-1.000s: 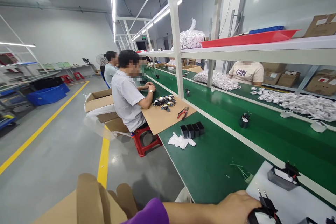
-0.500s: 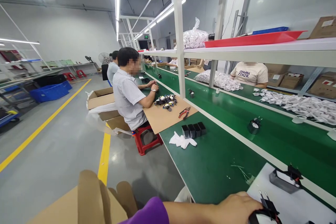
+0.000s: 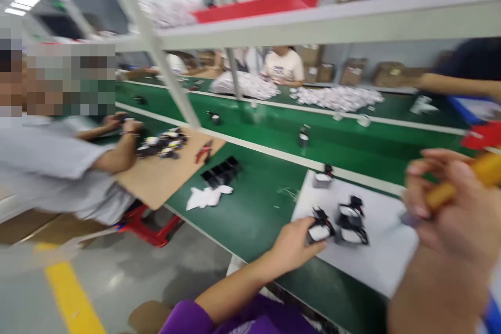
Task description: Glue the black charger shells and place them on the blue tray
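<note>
My left hand is closed round a black plug adapter with a white inside, at the left edge of a white sheet. Just right of it, more black adapters sit close together on the sheet, and another adapter stands near its far edge. My right hand, raised at the right, grips a yellow-handled tool. Motion blurs this tool, so its exact kind and its tip are unclear.
A row of black cases and white crumpled paper lie on the green bench. Beyond runs a green belt carrying adapters. A co-worker sits at the left by cardboard and pliers. A shelf spans overhead.
My view has swung right and down. My right hand with the yellow-handled tool has come into sight. My left hand is still on an adapter at the sheet.
</note>
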`<state>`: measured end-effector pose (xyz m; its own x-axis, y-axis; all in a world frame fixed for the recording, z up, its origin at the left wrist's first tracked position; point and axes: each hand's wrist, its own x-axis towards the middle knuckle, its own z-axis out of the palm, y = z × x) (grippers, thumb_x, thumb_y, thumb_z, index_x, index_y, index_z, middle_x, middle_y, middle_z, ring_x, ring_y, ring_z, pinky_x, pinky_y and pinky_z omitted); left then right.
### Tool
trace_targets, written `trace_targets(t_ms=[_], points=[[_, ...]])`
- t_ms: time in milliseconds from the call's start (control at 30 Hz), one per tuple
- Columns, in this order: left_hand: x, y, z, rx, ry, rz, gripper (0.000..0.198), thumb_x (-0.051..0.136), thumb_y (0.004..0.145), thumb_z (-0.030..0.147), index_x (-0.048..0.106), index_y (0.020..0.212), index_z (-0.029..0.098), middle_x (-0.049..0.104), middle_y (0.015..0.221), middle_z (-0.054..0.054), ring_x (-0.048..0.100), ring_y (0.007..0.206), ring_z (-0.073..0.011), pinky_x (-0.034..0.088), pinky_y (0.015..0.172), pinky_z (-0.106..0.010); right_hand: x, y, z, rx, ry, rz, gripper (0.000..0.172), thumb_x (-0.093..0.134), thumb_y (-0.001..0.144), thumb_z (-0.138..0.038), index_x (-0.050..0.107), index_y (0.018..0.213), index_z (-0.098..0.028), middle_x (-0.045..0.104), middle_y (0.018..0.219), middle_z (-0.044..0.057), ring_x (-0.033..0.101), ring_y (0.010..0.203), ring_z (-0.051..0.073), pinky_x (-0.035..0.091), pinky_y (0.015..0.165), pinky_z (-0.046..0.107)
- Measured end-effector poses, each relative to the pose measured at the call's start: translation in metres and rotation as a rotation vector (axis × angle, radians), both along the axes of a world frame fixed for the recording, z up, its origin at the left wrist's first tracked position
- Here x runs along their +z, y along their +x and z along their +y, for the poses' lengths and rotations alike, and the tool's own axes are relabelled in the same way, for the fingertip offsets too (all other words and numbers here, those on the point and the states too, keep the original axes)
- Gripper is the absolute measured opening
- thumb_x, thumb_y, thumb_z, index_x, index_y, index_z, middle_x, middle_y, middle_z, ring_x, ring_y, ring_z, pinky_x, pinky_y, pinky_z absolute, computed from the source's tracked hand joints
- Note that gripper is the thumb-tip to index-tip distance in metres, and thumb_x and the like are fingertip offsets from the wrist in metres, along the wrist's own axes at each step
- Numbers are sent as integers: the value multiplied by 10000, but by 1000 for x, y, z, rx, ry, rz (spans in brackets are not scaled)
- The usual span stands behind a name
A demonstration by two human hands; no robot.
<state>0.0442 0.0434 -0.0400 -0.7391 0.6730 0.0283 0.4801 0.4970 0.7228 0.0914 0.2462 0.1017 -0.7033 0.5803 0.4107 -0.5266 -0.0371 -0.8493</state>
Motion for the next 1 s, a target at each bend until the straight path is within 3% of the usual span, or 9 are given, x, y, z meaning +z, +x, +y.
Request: trace_targets(t_ms=[67, 100, 433, 733, 1000], points=[[17, -2, 8, -49, 35, -21, 390, 608, 828, 395, 570, 1150, 179, 705, 1061, -82, 669, 955, -246, 517, 838, -351, 4, 1, -6, -52, -85, 14, 132, 566, 888, -293, 683, 885, -232, 569, 758, 6, 378, 336, 36, 197, 271, 210], [23, -3, 13, -75, 45, -21, 371, 609, 829, 375, 565, 1146, 186, 710, 1038, -71, 672, 930, -233, 519, 817, -335, 6, -2, -9, -37, -92, 30, 128, 576, 874, -305, 684, 890, -238, 569, 765, 4, 384, 323, 39, 185, 259, 216], [57, 3, 42, -110, 187, 111, 341, 640, 746, 317, 587, 1060, 193, 711, 915, -30, 662, 779, -177, 538, 750, -285, 7, -7, -11, -14, -9, 51, 233, 592, 867, -445, 632, 889, -216, 607, 759, -32, 397, 314, 11, 256, 269, 179], [69, 6, 44, -83, 211, 133, 345, 646, 720, 305, 598, 1038, 181, 711, 850, -19, 655, 714, -162, 540, 713, -264, 6, -10, -10, -50, -26, 38, 339, 623, 833, -516, 515, 724, -214, 576, 651, -45, 372, 307, 23, 255, 274, 182], [62, 6, 49, -81, 261, 146, 361, 648, 722, 264, 592, 1067, 170, 721, 913, -41, 667, 745, -168, 543, 725, -266, 7, -9, -9, -24, -23, 78, 310, 607, 854, -502, 636, 922, -200, 621, 804, -10, 411, 318, 16, 274, 264, 189]])
